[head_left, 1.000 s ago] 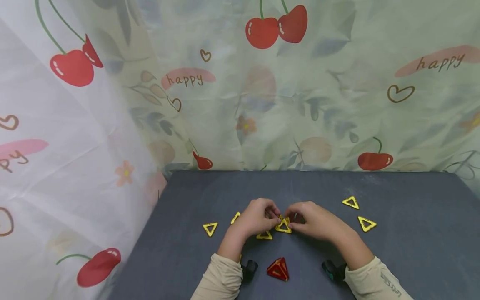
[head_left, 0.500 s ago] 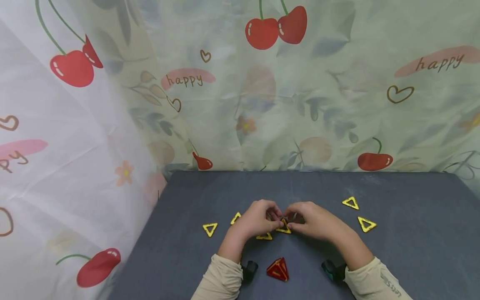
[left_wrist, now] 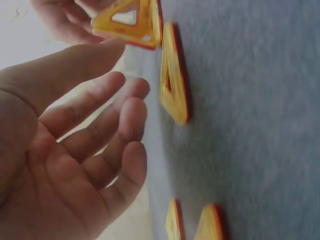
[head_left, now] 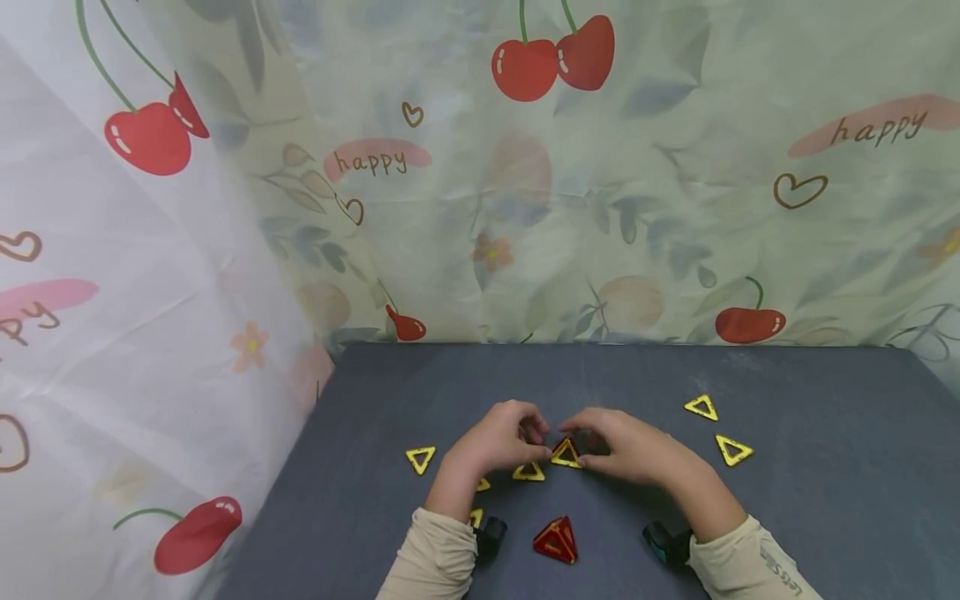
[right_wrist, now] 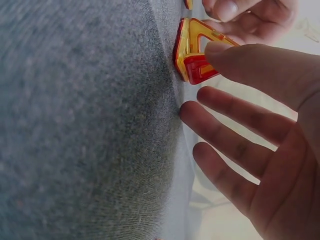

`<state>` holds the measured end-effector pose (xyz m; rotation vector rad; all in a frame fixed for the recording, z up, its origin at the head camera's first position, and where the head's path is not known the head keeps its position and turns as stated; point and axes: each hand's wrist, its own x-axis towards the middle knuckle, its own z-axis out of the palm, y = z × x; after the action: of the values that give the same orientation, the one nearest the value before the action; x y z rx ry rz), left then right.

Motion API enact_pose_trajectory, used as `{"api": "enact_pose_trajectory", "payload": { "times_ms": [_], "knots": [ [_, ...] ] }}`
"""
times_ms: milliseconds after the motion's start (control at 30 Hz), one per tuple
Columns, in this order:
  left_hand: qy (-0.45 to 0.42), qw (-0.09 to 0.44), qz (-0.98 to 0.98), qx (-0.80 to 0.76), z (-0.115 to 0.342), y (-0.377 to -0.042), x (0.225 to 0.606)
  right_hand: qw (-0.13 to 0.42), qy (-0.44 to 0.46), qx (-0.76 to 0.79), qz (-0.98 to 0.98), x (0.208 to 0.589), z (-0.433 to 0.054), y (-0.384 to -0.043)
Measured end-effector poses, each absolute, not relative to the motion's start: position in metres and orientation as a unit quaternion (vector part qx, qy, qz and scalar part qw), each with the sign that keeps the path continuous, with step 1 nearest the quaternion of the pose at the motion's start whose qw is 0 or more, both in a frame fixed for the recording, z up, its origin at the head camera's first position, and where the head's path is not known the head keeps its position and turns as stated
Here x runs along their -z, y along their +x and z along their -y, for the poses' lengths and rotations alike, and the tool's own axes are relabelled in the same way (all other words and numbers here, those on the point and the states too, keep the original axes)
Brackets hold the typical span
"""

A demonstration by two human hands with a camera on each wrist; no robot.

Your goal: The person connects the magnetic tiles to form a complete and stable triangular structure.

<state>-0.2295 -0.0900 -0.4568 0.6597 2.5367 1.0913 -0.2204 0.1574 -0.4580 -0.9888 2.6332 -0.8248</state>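
Apparently, the work was somewhere in its middle. In the head view, one red pyramid [head_left: 557, 540] was seen on the near part of the bench [head_left: 825, 483], and it was judged to be finished already. Farther back, a standing piece [head_left: 567, 455] in yellow and red was placed between the two hands, and it was taken as a second construction. Around it, six flat triangles [head_left: 420, 451] could be counted: one at the far left, one near the standing piece, two partly covered by the left arm [head_left: 454, 492], and two well apart on the right. These were judged as not yet used. The left hand [head_left: 504, 438] was held just beside the standing piece, and the right hand [head_left: 637, 446] was placed at its other side.

In the left wrist view, the left fingers were loosely bent and nothing was gripped; whether the piece was touched by the thumb tip could not be told.

In the right wrist view, the right thumb was seen against the piece, with three fingers spread freely. The index finger was hidden, so a pinch could not be confirmed. Several faces were joined already, but whether every side was closed could not be seen.
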Motion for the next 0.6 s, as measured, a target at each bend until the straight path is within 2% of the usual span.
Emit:
{"api": "enact_pose_trajectory", "payload": {
  "times_ms": [233,467,600],
  "knots": [
    [0.189,0.151,-0.905,-0.351,0.102,-0.229,0.455,0.125,-0.327,0.291,-0.890,0.459,-0.157,-0.220],
    [0.144,0.198,-0.910,-0.335,0.107,-0.225,0.452,0.125,-0.328,0.295,-0.888,0.459,-0.158,-0.221],
    [0.127,0.205,-0.918,-0.316,0.107,-0.223,0.451,0.121,-0.319,0.289,-0.894,0.458,-0.157,-0.221]
  ]
}}
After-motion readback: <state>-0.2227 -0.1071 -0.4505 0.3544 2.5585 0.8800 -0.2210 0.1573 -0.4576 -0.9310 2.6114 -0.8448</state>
